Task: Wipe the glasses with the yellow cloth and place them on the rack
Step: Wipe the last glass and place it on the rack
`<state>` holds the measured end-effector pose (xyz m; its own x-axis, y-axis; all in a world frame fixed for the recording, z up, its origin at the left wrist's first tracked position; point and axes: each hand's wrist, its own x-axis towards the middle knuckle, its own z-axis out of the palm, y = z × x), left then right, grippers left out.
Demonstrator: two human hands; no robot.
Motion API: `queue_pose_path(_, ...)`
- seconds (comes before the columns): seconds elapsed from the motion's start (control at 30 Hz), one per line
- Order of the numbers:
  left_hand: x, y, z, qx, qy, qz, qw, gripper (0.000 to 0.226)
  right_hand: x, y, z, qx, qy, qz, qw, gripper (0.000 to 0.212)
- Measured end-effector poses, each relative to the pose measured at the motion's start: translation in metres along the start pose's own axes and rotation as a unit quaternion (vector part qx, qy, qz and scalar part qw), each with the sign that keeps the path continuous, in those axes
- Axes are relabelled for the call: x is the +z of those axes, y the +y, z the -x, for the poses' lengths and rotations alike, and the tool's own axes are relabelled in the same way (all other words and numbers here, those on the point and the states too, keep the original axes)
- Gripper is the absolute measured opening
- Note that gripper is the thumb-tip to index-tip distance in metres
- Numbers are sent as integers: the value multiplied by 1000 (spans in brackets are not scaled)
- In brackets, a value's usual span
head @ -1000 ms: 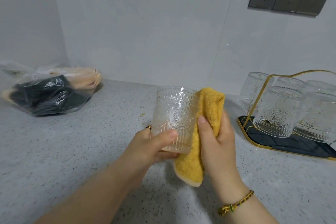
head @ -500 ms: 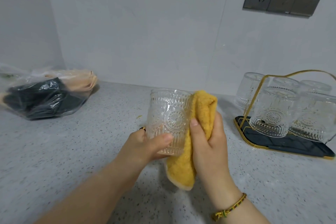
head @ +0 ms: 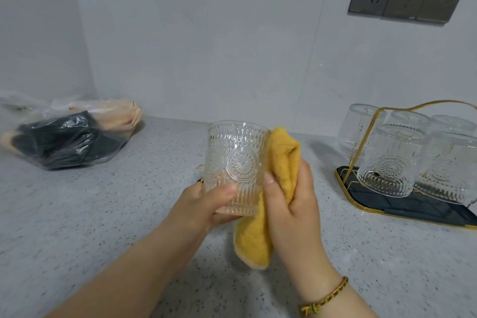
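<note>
1. Starting at the far left edge of the speckled surface [head: 103,214], a crinkled clear plastic bag [head: 64,142] of dark and tan soft goods is seen, lying well apart from the work.
2. The left hand [head: 204,204] is curled round the lower part of the glass [head: 236,162], with the thumb laid across the front. The glass is thus held upright in the air above the middle of the surface.
3. The glass is a clear pressed tumbler, ribbed lengthwise, with a round medallion facing the camera. Over the last second that medallion has barely been turned.
4. The yellow cloth [head: 281,162], thick, fuzzy and folded, is pressed to the right wall of the glass as before, its tail hanging below the base. Wiping is therefore judged unfinished, with the other sides probably still to be covered.
5. The right hand [head: 294,204] is clenched round the cloth.
6. At the right edge, the rack [head: 402,208], a dark tray with a gold wire rim and handle, already carries several matching tilted glasses [head: 392,162]. The held glass is well apart from it and not yet placed.
</note>
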<state>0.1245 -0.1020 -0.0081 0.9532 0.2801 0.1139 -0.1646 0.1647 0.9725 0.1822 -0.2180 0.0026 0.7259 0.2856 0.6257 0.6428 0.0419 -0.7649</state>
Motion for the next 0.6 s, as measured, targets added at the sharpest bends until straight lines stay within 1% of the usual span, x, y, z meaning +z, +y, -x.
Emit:
queue_pose_path(0.03, 0, -1, 0, -2, -2, 2, 1000, 69, -2, 0, -1, 41, 1, -43, 998, 13)
queue_pose_path(0.07, 0, -1, -1, -8, 1, -1, 1000, 70, -3, 0, -1, 77, -5, -79, 994, 11)
queue_pose_path(0.17, -2, -2, -1, -22, 32, -37, 999, 70, 0, 1, 1, 150, -23, -137, 979, 16)
queue_pose_path(0.23, -3, 0, -1, -18, 50, -49, 997, 72, 1, 1, 2, 175, -18, -156, 972, 16)
queue_pose_path(0.3, -3, 3, -1, -3, 72, -62, 995, 86, 1, 1, 3, 166, -6, -147, 975, 15)
queue_pose_path(0.37, -3, 4, -2, 6, 94, -50, 994, 99, 0, 2, 4, 126, 6, -115, 985, 10)
queue_pose_path(0.4, -2, 4, -3, 5, 102, -35, 994, 95, 1, 2, 4, 102, 10, -90, 991, 9)
queue_pose_path(0.47, 1, 1, -4, -9, 104, -5, 995, 77, 6, 6, 6, 59, 6, -29, 998, 20)
queue_pose_path(0.5, 3, -1, -5, -22, 101, 10, 995, 73, 8, 9, 7, 44, 2, -2, 999, 26)
queue_pose_path(0.57, 5, -6, -5, -38, 88, 24, 995, 73, 11, 13, 8, 23, -19, 29, 999, 36)
queue_pose_path(0.6, 4, -8, -4, -37, 80, 15, 996, 75, 12, 13, 8, 15, -33, 36, 999, 37)
